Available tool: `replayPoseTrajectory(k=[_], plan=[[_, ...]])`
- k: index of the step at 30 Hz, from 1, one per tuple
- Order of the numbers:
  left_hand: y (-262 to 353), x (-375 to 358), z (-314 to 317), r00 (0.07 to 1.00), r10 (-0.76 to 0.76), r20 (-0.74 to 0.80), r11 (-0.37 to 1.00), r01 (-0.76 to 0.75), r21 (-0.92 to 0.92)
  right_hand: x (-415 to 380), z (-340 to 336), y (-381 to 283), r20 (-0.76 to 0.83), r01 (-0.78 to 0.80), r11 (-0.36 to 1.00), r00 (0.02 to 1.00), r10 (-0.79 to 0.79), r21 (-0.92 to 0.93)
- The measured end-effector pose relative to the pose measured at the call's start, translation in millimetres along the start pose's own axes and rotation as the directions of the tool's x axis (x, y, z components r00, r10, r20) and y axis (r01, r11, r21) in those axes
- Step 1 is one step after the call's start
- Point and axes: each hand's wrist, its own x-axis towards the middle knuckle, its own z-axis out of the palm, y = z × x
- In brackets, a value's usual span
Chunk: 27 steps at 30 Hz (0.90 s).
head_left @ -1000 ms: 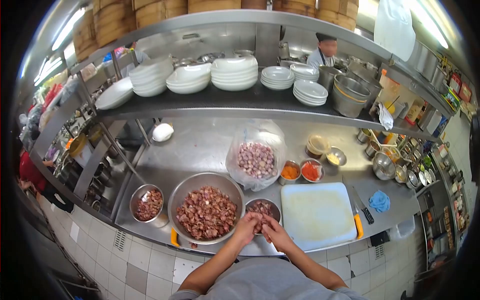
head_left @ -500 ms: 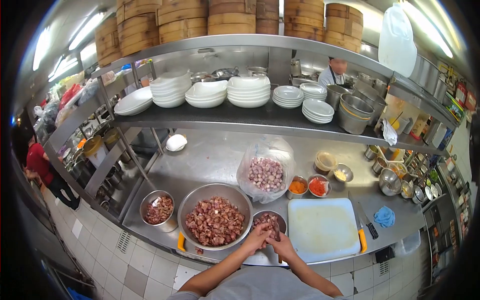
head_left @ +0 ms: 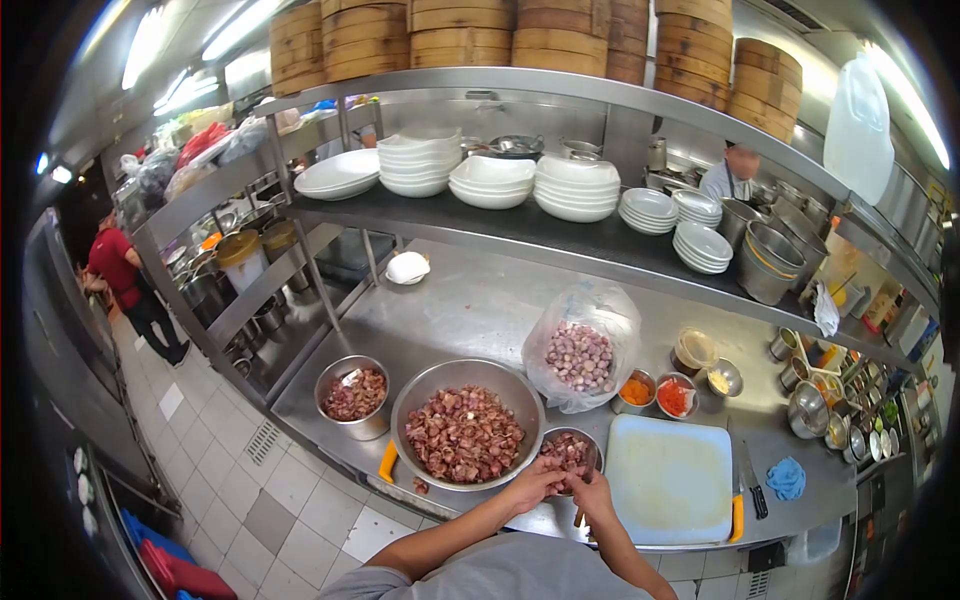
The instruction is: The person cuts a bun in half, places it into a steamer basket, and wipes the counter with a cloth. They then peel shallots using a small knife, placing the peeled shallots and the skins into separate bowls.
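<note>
My left hand is closed around a small shallot, mostly hidden by the fingers, over the near rim of a small metal bowl of shallots. My right hand grips a knife with a wooden handle, its blade pointing away from me. Both hands nearly touch. Left of them stands a wide steel bowl heaped with reddish-brown shallot skins. Behind the small bowl, a clear plastic bag holds pale purple peeled shallots.
A white cutting board lies at right, with a black-handled knife and blue cloth beyond. A steel pot stands left. Cups of orange and red chopped food sit behind the board. A shelf with plates spans overhead.
My view has turned left, so the whole counter appears shifted right. Both hands stay together at the small bowl, the knife still in the right one.
</note>
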Motion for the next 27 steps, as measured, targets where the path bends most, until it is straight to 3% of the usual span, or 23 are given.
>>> replayPoseTrajectory(k=[3,5,6,7,9,13,15,16,19,23,27], plan=[[-3.0,0.8,-4.1,1.000,0.016,0.020,0.999,-0.015,-0.030,17.4,-7.5,14.0,-0.084,0.026,0.997,0.996,-0.032,-0.072],[3.3,-6.3,2.8,0.999,-0.049,0.002,0.997,0.049,-0.063,36.1,-17.0,33.6,-0.118,0.247,0.934,0.951,-0.285,-0.259],[-7.3,-0.1,-6.8,0.999,-0.040,0.026,0.995,0.042,-0.091,32.8,-20.3,21.4,-0.080,0.120,0.950,0.986,-0.148,-0.288],[-10.4,2.8,-10.1,0.999,-0.040,0.024,0.995,0.042,-0.091,38.3,-24.5,25.1,-0.079,0.120,0.951,0.986,-0.148,-0.287],[-17.8,4.8,-13.7,0.998,-0.050,0.045,0.991,0.055,-0.124,47.1,-30.8,34.9,0.056,0.254,0.820,0.963,-0.263,-0.513],[-18.8,2.3,-9.9,0.997,-0.005,0.076,0.997,0.011,-0.075,22.6,-13.2,-18.7,-0.038,0.265,0.801,0.941,-0.337,-0.536],[-15.9,-0.2,-6.9,0.998,0.052,0.034,0.995,-0.049,-0.082,28.3,-17.5,-15.8,-0.003,0.249,0.638,0.931,-0.366,-0.729],[-11.1,-2.5,-3.7,0.998,0.053,0.020,0.996,-0.051,-0.077,28.1,-18.3,-17.9,-0.017,0.171,0.701,0.967,-0.253,-0.692],[-3.1,-3.0,0.4,0.999,-0.001,-0.043,0.996,-0.003,-0.088,26.2,-17.2,-15.7,-0.019,0.153,0.829,0.981,-0.193,-0.538],[-12.8,5.2,2.8,0.994,0.066,-0.090,0.996,-0.071,-0.055,16.7,-17.0,-15.8,0.003,0.266,0.744,0.943,-0.334,-0.613],[-12.2,7.7,6.3,0.992,0.061,-0.115,0.998,-0.058,0.024,10.1,-18.3,-15.2,0.003,0.145,0.874,0.987,-0.162,-0.464]])
